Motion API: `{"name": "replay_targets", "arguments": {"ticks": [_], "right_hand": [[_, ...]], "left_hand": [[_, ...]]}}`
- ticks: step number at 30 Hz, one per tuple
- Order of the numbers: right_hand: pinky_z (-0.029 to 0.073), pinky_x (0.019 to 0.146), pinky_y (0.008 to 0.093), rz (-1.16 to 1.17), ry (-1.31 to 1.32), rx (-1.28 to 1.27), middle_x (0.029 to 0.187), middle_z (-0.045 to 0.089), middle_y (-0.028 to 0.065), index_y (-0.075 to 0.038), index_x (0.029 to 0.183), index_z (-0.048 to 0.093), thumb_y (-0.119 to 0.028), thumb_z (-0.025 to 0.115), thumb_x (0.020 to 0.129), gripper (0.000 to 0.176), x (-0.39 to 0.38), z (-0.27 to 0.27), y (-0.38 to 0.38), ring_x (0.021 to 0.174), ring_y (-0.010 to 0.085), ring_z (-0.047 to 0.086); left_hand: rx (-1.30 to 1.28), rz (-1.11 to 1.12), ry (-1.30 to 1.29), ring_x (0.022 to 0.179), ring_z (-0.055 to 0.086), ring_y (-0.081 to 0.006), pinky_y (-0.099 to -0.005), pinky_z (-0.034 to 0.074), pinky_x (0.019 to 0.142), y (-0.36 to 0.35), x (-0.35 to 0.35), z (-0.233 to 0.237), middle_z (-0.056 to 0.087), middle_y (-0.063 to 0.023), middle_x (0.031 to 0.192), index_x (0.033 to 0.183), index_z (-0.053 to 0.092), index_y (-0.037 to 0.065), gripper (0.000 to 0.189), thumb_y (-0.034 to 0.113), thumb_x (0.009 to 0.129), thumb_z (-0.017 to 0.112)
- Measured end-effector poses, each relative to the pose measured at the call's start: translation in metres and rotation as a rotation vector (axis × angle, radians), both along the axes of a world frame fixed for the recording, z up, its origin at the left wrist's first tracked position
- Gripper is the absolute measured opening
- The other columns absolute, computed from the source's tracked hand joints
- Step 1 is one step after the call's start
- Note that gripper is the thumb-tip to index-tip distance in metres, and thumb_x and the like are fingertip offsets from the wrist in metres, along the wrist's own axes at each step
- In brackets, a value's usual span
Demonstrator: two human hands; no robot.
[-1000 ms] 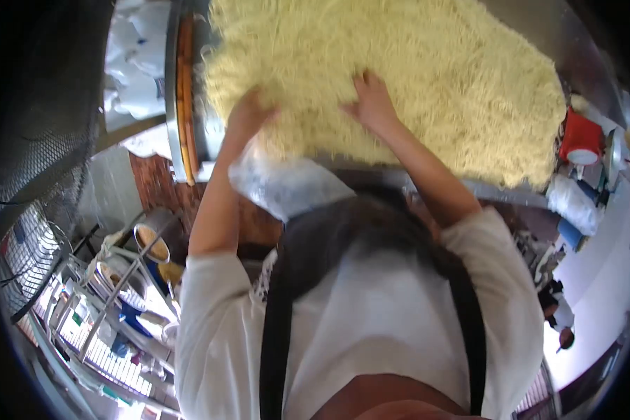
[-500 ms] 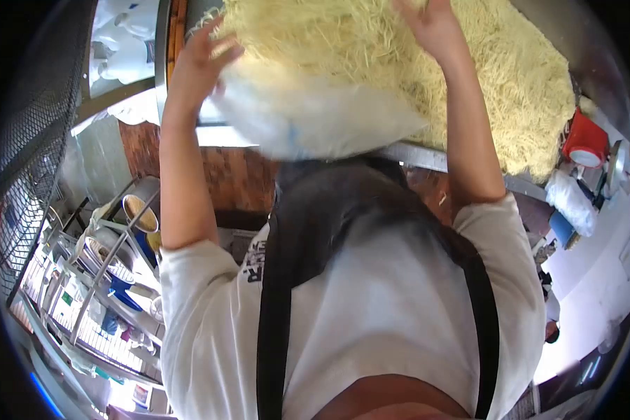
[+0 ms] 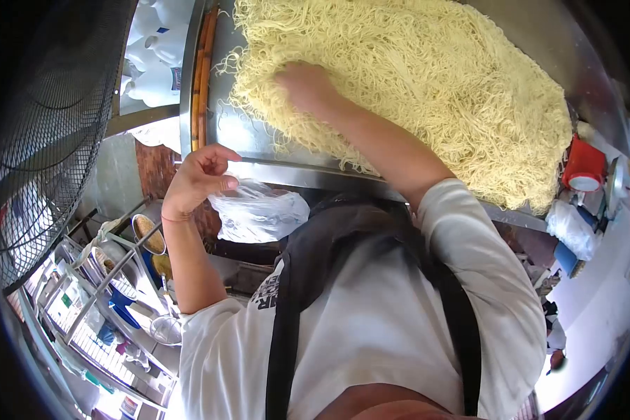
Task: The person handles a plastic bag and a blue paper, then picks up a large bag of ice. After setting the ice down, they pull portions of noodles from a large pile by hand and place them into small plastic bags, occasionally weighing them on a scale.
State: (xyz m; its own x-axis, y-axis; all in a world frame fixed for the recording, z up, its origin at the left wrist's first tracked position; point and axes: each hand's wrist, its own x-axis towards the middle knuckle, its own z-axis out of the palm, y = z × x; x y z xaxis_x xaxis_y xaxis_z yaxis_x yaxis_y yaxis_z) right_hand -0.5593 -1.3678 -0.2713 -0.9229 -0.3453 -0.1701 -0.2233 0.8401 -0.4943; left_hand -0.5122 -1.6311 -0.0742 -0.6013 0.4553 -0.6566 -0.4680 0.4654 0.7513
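A broad heap of pale yellow noodles (image 3: 413, 77) covers most of the metal tray-like worktop (image 3: 238, 129). Reaching across to the heap's left part, my right hand (image 3: 306, 85) has its fingers sunk among the strands, which hide them. My left hand (image 3: 201, 180) is beside the worktop's front edge, with curled fingers and thumb at the upper edge of a crumpled clear plastic bag (image 3: 259, 213). That bag hangs below the edge, in front of my black apron (image 3: 350, 231).
Bamboo poles (image 3: 203, 77) run along the worktop's left side, with white plastic jugs (image 3: 150, 80) beyond. A mesh guard (image 3: 63, 140) stands at far left, above a rack (image 3: 98, 290) of kitchenware. On the right are a red container (image 3: 585, 164) and another plastic bag (image 3: 570, 227).
My right hand has moved left and down into the noodles. My left hand has come down towards me, and the billowing bag now hangs crumpled below the worktop's edge.
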Motion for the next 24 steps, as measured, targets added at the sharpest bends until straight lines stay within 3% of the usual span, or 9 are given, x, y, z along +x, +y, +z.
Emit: {"name": "replay_targets", "arguments": {"ticks": [3,6,7,8,10,11,12,18,24], "right_hand": [[0.052,0.094,0.0418,-0.183,-0.037,-0.325,0.126,0.063,0.0107,-0.013,0.126,0.062,-0.015,0.074,0.080,0.048,0.007,0.021,0.040,0.115,0.0260,0.062],[0.052,0.102,0.0374,-0.386,-0.054,-0.628,0.133,0.060,0.0130,-0.009,0.128,0.060,-0.001,0.072,0.079,0.051,0.031,0.118,0.073,0.122,0.0262,0.058],[0.053,0.100,0.0365,-0.392,0.167,-0.608,0.128,0.062,0.0123,-0.008,0.125,0.062,-0.001,0.074,0.078,0.049,0.035,0.142,0.081,0.117,0.0250,0.061],[0.054,0.099,0.0357,-0.392,0.388,-0.588,0.124,0.064,0.0116,-0.007,0.122,0.063,-0.001,0.075,0.078,0.046,0.036,0.162,0.089,0.113,0.0237,0.063],[0.056,0.093,0.0347,-0.426,0.378,-0.865,0.116,0.066,0.0091,-0.008,0.118,0.063,-0.004,0.079,0.075,0.046,0.031,0.200,0.118,0.107,0.0215,0.064],[0.055,0.093,0.0344,-0.457,0.407,-0.902,0.115,0.066,0.0089,-0.008,0.119,0.063,-0.004,0.079,0.075,0.046,0.029,0.215,0.136,0.107,0.0212,0.064],[0.055,0.093,0.0341,-0.477,0.435,-0.927,0.115,0.066,0.0086,-0.007,0.119,0.063,-0.005,0.079,0.076,0.046,0.029,0.229,0.157,0.106,0.0210,0.064],[0.055,0.092,0.0325,-0.422,0.483,-0.876,0.112,0.066,0.0072,-0.007,0.119,0.062,-0.008,0.079,0.077,0.045,0.043,0.293,0.260,0.104,0.0195,0.065],[0.054,0.091,0.0308,-0.145,0.284,-0.672,0.110,0.067,0.0058,-0.006,0.119,0.062,-0.010,0.079,0.078,0.045,0.029,0.263,0.221,0.101,0.0180,0.065]], "left_hand": [[-0.036,-0.015,0.001,0.071,0.041,-0.0065,-0.0204,0.037,0.064,0.004,0.003,0.013,0.044,0.0037,0.081,0.106,0.069,0.002,0.039,-0.014,0.070,0.067],[-0.345,-0.375,0.529,0.071,0.051,-0.0186,-0.0279,0.045,0.069,0.012,0.000,0.008,0.049,-0.0062,0.080,0.109,0.066,-0.002,0.040,-0.015,0.073,0.056],[-0.321,-0.383,0.669,0.086,0.059,-0.0331,-0.0359,0.049,0.082,0.011,0.000,-0.001,0.056,-0.0163,0.093,0.113,0.063,-0.004,0.044,-0.016,0.073,0.051],[-0.389,-0.393,0.781,0.091,0.060,-0.0351,-0.0381,0.049,0.085,0.009,-0.003,-0.015,0.057,-0.0176,0.097,0.113,0.063,-0.004,0.042,-0.015,0.074,0.051],[-0.530,-0.408,1.011,0.101,0.061,-0.0390,-0.0423,0.049,0.089,0.002,-0.018,-0.041,0.059,-0.0202,0.106,0.113,0.063,-0.004,0.040,-0.014,0.076,0.051],[-0.583,-0.357,0.923,0.104,0.061,-0.0400,-0.0435,0.050,0.090,0.002,-0.030,-0.043,0.061,-0.0220,0.107,0.108,0.063,-0.004,0.031,-0.011,0.080,0.051],[-0.639,-0.397,1.001,0.095,0.063,-0.0412,-0.0454,0.051,0.084,-0.006,-0.050,-0.059,0.064,-0.0233,0.099,0.105,0.063,-0.002,0.024,-0.006,0.084,0.052],[-0.656,0.032,1.120,0.085,0.064,-0.0448,-0.0496,0.050,0.075,0.060,-0.133,-0.030,0.067,-0.0247,0.087,0.102,0.062,0.002,0.015,0.013,0.094,0.055],[-0.249,0.319,1.505,0.078,0.066,-0.0425,-0.0461,0.052,0.068,0.161,-0.207,-0.040,0.068,-0.0230,0.090,0.095,0.064,0.001,0.019,0.019,0.093,0.062]]}}
